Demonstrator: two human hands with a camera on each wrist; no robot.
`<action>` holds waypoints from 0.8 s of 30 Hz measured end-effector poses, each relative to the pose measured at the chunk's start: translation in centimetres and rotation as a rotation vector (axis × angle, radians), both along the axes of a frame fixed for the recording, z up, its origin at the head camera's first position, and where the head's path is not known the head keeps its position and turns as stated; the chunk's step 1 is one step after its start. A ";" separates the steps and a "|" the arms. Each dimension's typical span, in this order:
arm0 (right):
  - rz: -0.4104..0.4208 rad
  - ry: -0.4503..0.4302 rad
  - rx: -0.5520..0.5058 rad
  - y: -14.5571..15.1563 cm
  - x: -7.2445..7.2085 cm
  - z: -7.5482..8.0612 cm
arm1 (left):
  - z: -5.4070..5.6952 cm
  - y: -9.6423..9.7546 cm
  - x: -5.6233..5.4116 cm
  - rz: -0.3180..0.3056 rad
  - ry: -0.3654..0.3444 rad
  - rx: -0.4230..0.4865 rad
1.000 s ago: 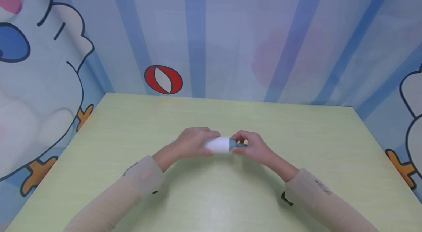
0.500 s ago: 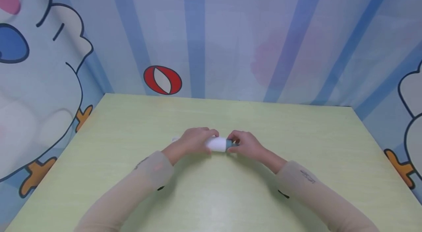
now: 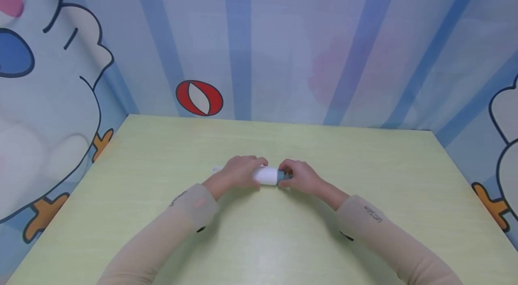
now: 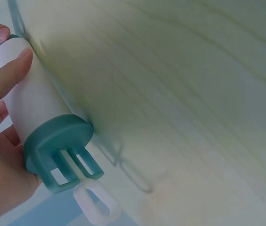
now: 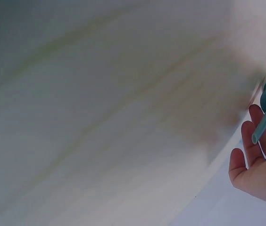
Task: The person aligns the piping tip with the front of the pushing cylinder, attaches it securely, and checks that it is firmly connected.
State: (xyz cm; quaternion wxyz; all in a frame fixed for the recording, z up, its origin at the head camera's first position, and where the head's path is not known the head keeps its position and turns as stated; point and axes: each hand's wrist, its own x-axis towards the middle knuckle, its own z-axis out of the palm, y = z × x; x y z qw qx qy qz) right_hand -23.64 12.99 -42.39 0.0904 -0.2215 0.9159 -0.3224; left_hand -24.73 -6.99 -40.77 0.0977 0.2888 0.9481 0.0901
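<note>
My left hand (image 3: 239,171) grips a white tube (image 3: 265,176) with teal ends, much like a small hand pump, lying sideways. In the left wrist view, its slotted teal end piece (image 4: 60,134) carries a white ring (image 4: 110,203) that sticks out past the hand. At the tube's other end, my right hand (image 3: 302,177) pinches the teal nozzle cap (image 3: 281,176) between thumb and finger. The narrow nozzle (image 5: 265,123) points out over the curled fingers in the right wrist view. Whether the tube touches the table cannot be told.
Both hands work over the middle of a pale yellow-green table (image 3: 259,240). Its far edge meets a blue striped backdrop (image 3: 275,42), and cartoon-printed panels (image 3: 48,109) stand at both sides.
Between one second and half a second ago, both hands came closer together and the right hand moved left along the nozzle. Since then, they have barely moved.
</note>
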 end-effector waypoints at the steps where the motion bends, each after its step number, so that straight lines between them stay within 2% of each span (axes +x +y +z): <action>1: 0.001 -0.003 0.001 0.0 0.0 -0.1 | 0.0 0.0 0.0 0.001 0.003 -0.008; 7: 0.011 0.002 0.002 0.0 -0.1 -0.2 | 0.1 -0.1 0.1 0.002 0.024 -0.045; 12: 0.032 0.021 0.004 0.1 0.0 -0.2 | 0.3 -0.2 0.2 -0.012 0.035 -0.050; 17: 0.027 0.017 -0.002 0.2 0.1 0.0 | 0.4 -0.3 0.2 -0.019 0.063 -0.054; 24: 0.022 0.002 -0.015 0.4 0.2 0.1 | 0.4 -0.4 0.1 -0.027 0.065 -0.060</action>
